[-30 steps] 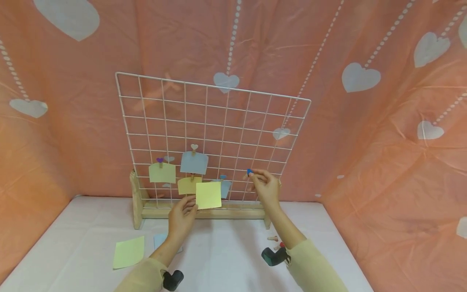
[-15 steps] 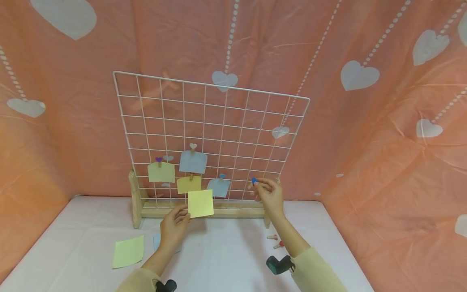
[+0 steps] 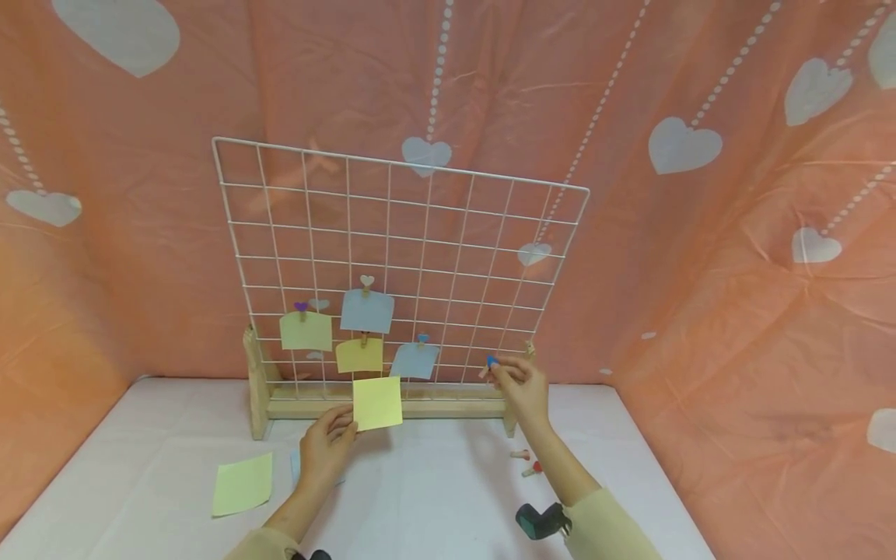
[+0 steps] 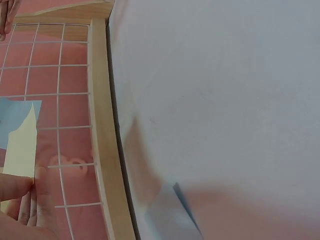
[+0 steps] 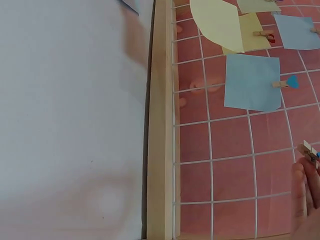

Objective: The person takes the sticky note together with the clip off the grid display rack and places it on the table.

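Observation:
My left hand [image 3: 326,447] pinches a yellow sticky note [image 3: 378,403] by its lower left corner, in front of the wooden base [image 3: 448,408]. Between the fingertips of my right hand [image 3: 525,386] is a small wooden clothespin [image 5: 308,151] with a blue top, close to the lower right of the white wire grid [image 3: 455,272]. Clipped on the grid are a green note [image 3: 306,332], two blue notes, the upper [image 3: 367,312] and the lower [image 3: 414,362], and another yellow note [image 3: 359,356]. Each hangs from a clothespin with a small decorative top.
Loose clothespins [image 3: 532,469] lie on the white table [image 3: 434,498] by my right forearm. A green note [image 3: 242,484] lies at the left, and a blue note [image 3: 295,467] is partly hidden behind my left forearm. Orange heart-print cloth [image 3: 630,272] surrounds the table.
My left hand has moved down and left with the yellow sticky note, uncovering the lower blue note. My right hand has lowered slightly with the clothespin.

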Tool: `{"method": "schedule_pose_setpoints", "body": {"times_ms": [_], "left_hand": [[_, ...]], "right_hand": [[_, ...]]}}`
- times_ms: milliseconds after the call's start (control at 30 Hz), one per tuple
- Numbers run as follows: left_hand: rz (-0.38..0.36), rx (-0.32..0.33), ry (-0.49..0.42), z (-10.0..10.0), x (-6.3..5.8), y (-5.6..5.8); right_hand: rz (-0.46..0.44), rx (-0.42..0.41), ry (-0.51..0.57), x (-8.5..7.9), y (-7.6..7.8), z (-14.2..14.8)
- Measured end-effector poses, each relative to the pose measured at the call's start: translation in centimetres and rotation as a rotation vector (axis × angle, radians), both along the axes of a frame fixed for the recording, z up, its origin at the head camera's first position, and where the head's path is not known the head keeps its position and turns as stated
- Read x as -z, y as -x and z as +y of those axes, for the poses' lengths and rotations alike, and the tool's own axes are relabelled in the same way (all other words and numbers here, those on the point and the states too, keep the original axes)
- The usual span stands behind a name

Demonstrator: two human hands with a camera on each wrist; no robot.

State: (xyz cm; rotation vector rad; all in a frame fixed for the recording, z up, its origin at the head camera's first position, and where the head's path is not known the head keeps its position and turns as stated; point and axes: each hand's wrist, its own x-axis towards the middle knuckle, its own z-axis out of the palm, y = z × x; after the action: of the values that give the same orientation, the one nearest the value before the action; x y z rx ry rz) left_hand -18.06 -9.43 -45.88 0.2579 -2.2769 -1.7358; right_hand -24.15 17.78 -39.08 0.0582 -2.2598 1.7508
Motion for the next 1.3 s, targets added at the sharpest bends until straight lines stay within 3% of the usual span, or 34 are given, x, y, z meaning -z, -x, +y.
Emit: {"method": "schedule_pose_setpoints", "body": {"times_ms": [333,767,1300], "left_hand": [[-0.03,0.013,0.0,-0.2,0.8,-0.7],[-0.058,0.052,0.017,-0.7,2.2,-1.2],[-0.11,0.057,0.026,-0.9,3.5,-1.6]], "right_hand": [[-0.041,0.016,0.044,1.5,-0.2,0.7],[-0.1,0.053,-0.043,3.5,-1.1,1.5],[-0.151,0.109,-0.03,6.6,-2.3,3.5]]}}
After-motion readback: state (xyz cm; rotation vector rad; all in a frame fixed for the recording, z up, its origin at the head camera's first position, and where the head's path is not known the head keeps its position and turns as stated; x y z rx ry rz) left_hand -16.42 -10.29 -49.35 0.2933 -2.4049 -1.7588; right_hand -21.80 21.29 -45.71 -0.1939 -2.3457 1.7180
